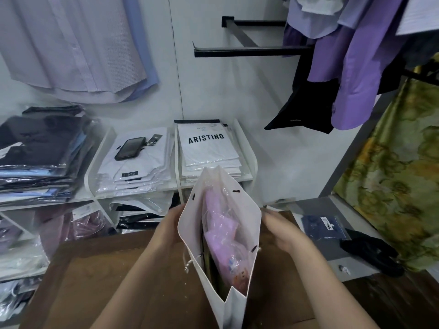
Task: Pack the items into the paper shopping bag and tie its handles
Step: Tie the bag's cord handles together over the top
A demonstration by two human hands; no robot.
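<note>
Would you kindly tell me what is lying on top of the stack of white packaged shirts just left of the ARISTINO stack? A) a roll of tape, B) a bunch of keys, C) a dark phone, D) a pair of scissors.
C: a dark phone lies flat on top of the white shirt stack, with a small hang tag just beside its far end.

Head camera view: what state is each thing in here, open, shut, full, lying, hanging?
paper bag, upright, mouth open, partly filled.
pink packet, standing inside the bag.
rope handle, hanging loose, untied.
phone, lying flat, screen dark.
left hand, against the bag's side, fingers hidden.
right hand, open, blurred, beside the bag.
</note>
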